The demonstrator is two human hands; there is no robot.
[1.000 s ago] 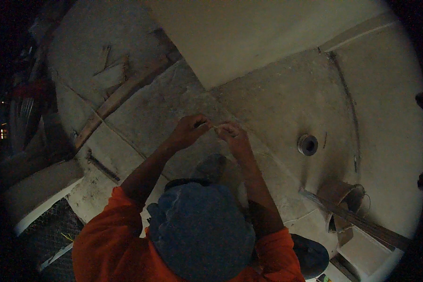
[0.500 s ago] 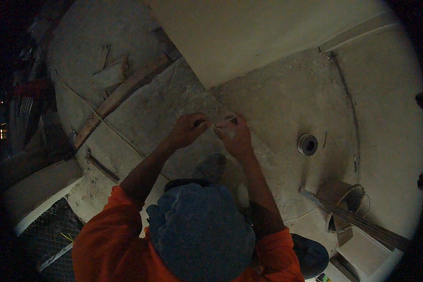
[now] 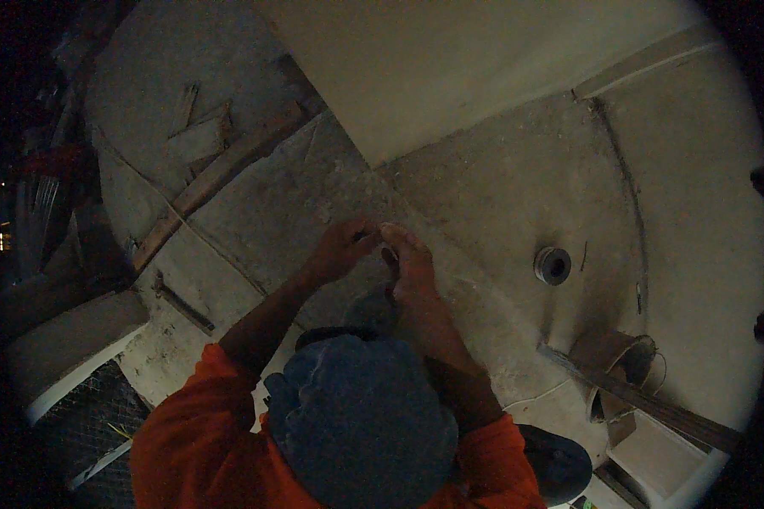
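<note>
Above the dusty concrete floor (image 3: pixel 475 204), my two hands meet fingertip to fingertip in front of me. My left hand (image 3: pixel 345 248) is closed, thumb and fingers pinched together. Against it rests my right hand (image 3: pixel 411 259), also closed, its fingers bent toward the left fingertips. Whatever lies between them is too small and dim to make out. To the right of my hands, a round spool (image 3: pixel 553 265) with a dark centre lies on the floor, touched by neither hand.
Beyond my hands juts a pale wall corner (image 3: pixel 373 153). A wooden beam (image 3: pixel 221 178) and broken board pieces (image 3: pixel 202 134) lie at left. At lower right are a bucket (image 3: pixel 598 348) on its side, a long plank (image 3: pixel 637 393) and a pale box (image 3: pixel 658 454).
My right hand has moved left and slightly nearer me, up against the left. The left hand has shifted slightly right and nearer. A small pale bit between the fingertips no longer shows.
</note>
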